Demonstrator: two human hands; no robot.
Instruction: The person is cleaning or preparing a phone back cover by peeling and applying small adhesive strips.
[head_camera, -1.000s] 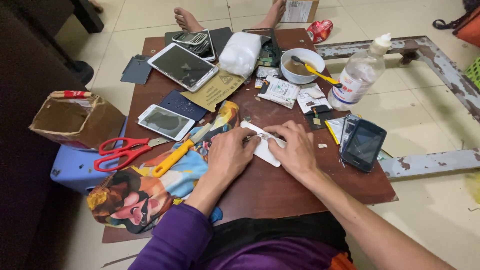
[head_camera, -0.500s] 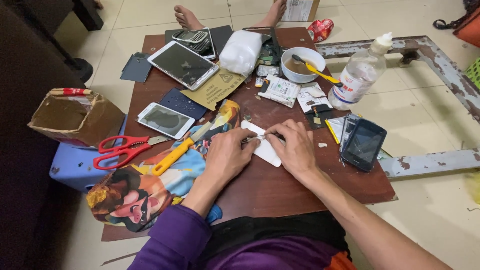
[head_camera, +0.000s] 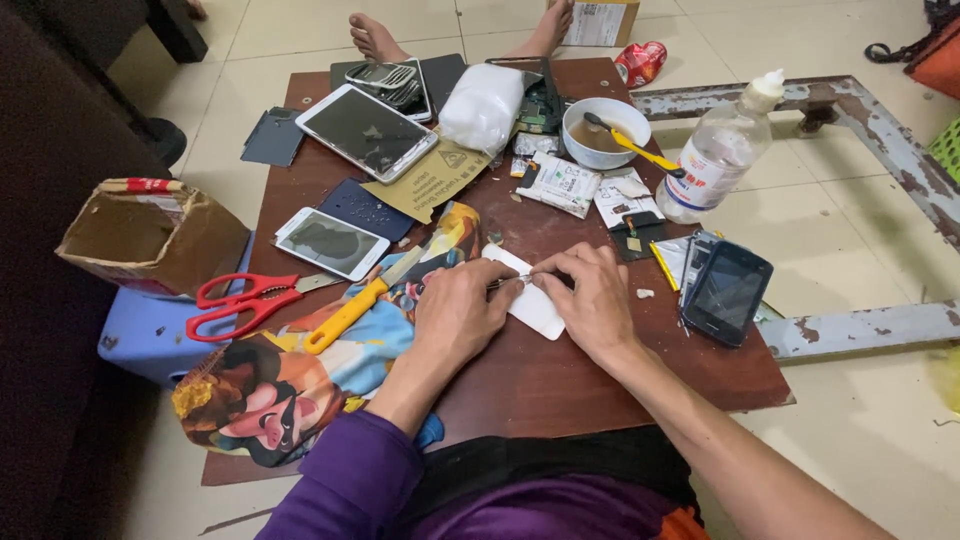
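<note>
A small white rounded panel lies on the low brown table. My left hand rests on its left end, fingers pinching a thin metal tool over it. My right hand presses down on the panel's right part, fingertips meeting the left hand's at the tool tip. Both forearms reach in from the bottom, the left in a purple sleeve.
A yellow-handled knife lies on a printed cloth. Nearby are red scissors, a white phone, a tablet, a dark phone, a white bowl, a clear bottle, a cardboard box.
Both hands stay on the white panel with only slight finger shifts. The rest of the table is unchanged.
</note>
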